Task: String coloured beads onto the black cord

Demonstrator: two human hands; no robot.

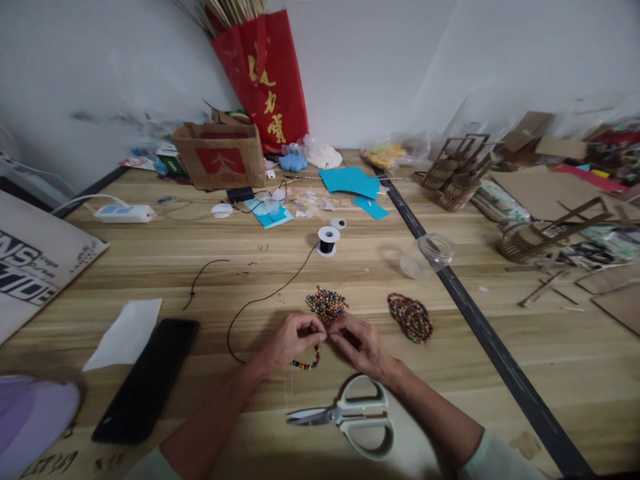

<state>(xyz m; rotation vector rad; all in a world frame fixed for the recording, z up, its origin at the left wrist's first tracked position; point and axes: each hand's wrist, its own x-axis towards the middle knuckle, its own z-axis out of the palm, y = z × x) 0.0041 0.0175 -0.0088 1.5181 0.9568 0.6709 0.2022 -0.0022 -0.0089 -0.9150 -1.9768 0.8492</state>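
Observation:
My left hand (299, 338) and my right hand (361, 341) meet fingertip to fingertip at the middle of the table, both pinched closed. What lies between the fingertips is too small to make out. A short string of coloured beads (309, 365) hangs below my left hand. Just beyond the fingers lies a heap of multicoloured beads (327, 303). To its right rests a coil of strung beads (411, 317). Scissors (345, 416) with pale handles lie between my forearms. Black cord runs from a white spool (328, 241) toward my left wrist.
A black phone (147, 381) and white paper (125, 333) lie at left. Farther back stand a power strip (124, 213), a paper bag (227, 160) and a red bag (273, 80). Clear round containers (427, 255) and small bamboo baskets (530, 240) are at right.

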